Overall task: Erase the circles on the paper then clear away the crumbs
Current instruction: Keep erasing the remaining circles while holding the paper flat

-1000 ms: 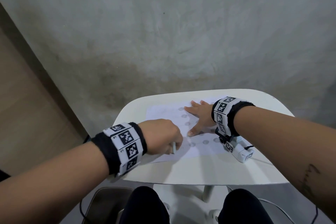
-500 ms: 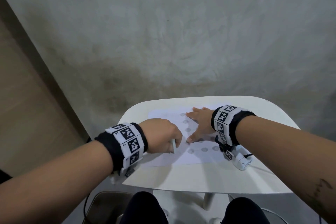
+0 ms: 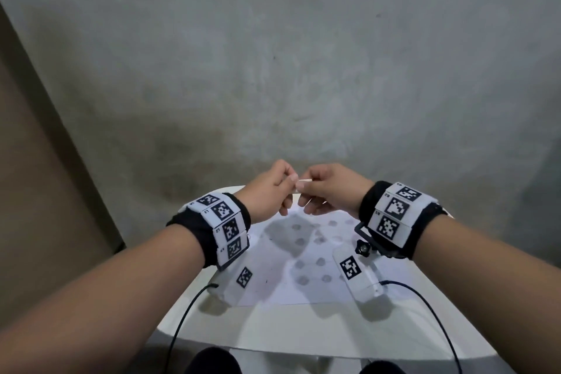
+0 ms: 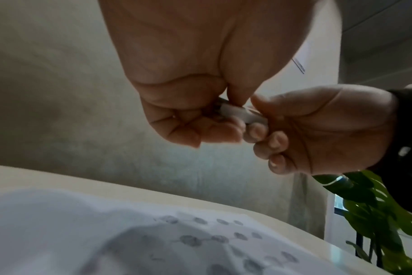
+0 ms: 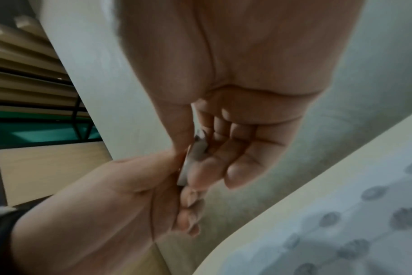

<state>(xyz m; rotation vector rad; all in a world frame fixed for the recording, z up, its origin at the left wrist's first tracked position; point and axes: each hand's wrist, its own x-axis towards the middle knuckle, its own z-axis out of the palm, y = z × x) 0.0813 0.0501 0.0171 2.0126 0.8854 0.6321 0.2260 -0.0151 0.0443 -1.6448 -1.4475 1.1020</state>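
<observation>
Head view: a person's left hand (image 3: 268, 190) and right hand (image 3: 329, 191) meet in the air above a small white rounded table (image 3: 303, 331), both pinching a small white slab of eraser (image 3: 300, 184) between thumb and forefinger, the remaining fingers curled under. Below the fingertips lies a white sheet of paper (image 3: 273, 279) printed with rows of grey smudged circles (image 3: 320, 261); the hands' shadows fall across it. Black wristbands with white coded tags (image 3: 223, 223) wrap each wrist, and a thin black cable (image 3: 185, 313) trails off the table's near edge.

Left wrist view: the left hand (image 4: 193, 104) closes its thumb and curled fingers on one end of the eraser (image 4: 242, 114), while the right hand (image 4: 318, 130) grips the other end, its fingernails turned toward the camera (the eraser is held clear of the sheet). The paper (image 4: 47, 223) and its circles (image 4: 188, 240) lie well below the fingers; green plant leaves (image 4: 369, 210) show beyond the right hand.

Right wrist view: the right hand (image 5: 235, 130) holds the eraser (image 5: 193, 160) between thumb and forefinger, its other fingers only loosely bent. The left hand (image 5: 129, 195) pinches the lower end. The paper (image 5: 341, 232) with its circles (image 5: 374, 191) sits on the table (image 5: 259, 232) below and to the right of the fingertips.
</observation>
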